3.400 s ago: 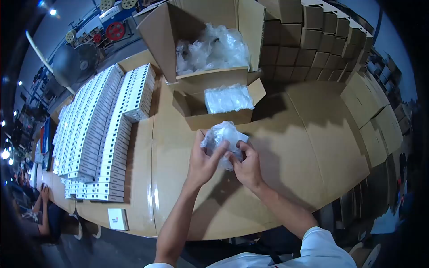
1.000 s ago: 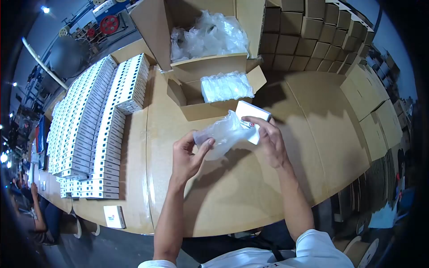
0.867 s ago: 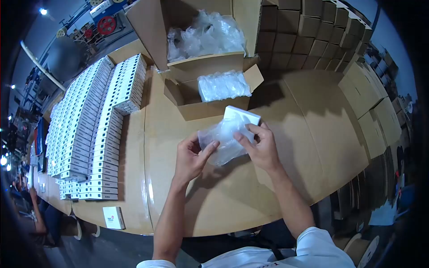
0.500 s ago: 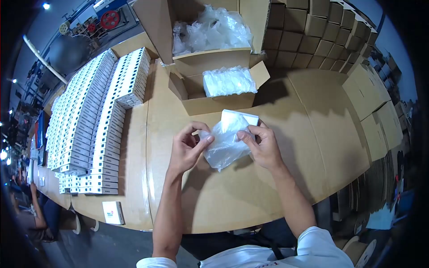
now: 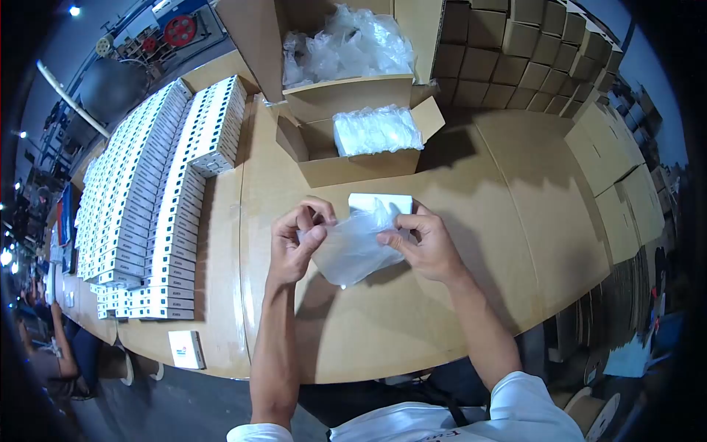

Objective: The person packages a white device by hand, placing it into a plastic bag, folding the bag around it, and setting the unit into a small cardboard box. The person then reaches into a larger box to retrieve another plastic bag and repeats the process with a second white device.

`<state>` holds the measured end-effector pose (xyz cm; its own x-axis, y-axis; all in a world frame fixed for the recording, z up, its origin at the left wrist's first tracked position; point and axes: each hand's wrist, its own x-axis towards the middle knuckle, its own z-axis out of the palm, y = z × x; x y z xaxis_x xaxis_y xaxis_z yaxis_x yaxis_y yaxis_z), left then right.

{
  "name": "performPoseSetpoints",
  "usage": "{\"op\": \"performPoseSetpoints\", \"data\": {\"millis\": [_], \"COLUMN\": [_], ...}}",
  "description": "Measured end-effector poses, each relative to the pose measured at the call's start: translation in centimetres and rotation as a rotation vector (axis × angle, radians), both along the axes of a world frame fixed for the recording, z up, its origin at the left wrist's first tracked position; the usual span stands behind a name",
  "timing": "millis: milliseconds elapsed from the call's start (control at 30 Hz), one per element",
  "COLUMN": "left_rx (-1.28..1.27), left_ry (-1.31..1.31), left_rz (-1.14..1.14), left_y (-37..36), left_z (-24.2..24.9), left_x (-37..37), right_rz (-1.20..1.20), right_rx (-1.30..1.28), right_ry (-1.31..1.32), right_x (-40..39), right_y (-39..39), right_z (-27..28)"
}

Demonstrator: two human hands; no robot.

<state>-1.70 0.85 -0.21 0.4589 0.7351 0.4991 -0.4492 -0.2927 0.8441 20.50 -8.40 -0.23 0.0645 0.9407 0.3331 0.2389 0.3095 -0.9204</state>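
My left hand [image 5: 298, 239] pinches one edge of a clear plastic bag [image 5: 353, 250] between thumb and fingers. At the bag's other side my right hand [image 5: 427, 243] is closed, its thumb on the plastic and its other fingers around the side of a flat white box [image 5: 379, 202]. The bag hangs spread between both hands and overlaps the lower part of that box. Just beyond my hands stands an open carton [image 5: 353, 173], holding a row of white boxes wrapped in plastic [image 5: 379, 131].
Long stacks of white boxes [image 5: 140, 199] fill the table's left side, and a single white box [image 5: 186, 349] lies near the front edge. A bigger carton [image 5: 254, 44] of loose plastic bags [image 5: 350, 48] stands at the back. Brown cartons [image 5: 508, 74] are piled behind the table [image 5: 545, 243].
My left hand has shifted slightly left and pulled the bag wider. The white box has moved left and a little nearer to me, now more level.
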Motion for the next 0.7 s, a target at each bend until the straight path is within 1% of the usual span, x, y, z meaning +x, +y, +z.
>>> {"op": "performPoseSetpoints", "data": {"millis": [67, 167, 200, 233, 300, 333, 400, 500, 600, 700], "left_rx": [0.028, -0.015, -0.025, -0.067, -0.152, -0.164, -0.192, -0.189, -0.182, -0.200], "left_ry": [-0.022, -0.046, -0.053, -0.042, -0.021, -0.029, 0.033, 0.072, 0.109, 0.168], "left_rz": [0.063, 0.048, -0.012, -0.057, -0.149, -0.194, -0.161, -0.116, -0.081, -0.044], "left_y": [-0.2, 0.1, 0.2, 0.0, -0.5, -0.5, -0.7, -1.0, -0.8, -0.6], "left_z": [0.4, -0.4, -0.4, -0.4, -0.3, -0.4, -0.4, 0.1, 0.4, 0.4], "left_x": [0.3, 0.3, 0.3, 0.3, 0.4, 0.6, 0.8, 0.9, 0.9, 0.8], "right_rz": [0.013, 0.068, 0.079, 0.084, 0.108, 0.111, 0.118, 0.011, 0.011, -0.083], "right_rx": [-0.006, -0.011, -0.041, 0.032, 0.059, 0.097, 0.175, 0.206, 0.245, 0.084], "right_ry": [0.029, -0.078, -0.010, 0.078, 0.170, 0.134, 0.062, -0.106, -0.143, -0.028], "right_x": [-0.1, 0.5, 0.4, 0.1, 0.4, 0.5, 0.6, 0.5, 0.4, -0.2], "right_y": [0.1, 0.0, -0.1, 0.0, 0.0, 0.0, -0.1, -0.2, 0.0, -0.3], "right_z": [-0.3, -0.2, 0.6, 1.3, 1.3, 1.4, 1.8, 1.4, 0.8, 1.0]}}
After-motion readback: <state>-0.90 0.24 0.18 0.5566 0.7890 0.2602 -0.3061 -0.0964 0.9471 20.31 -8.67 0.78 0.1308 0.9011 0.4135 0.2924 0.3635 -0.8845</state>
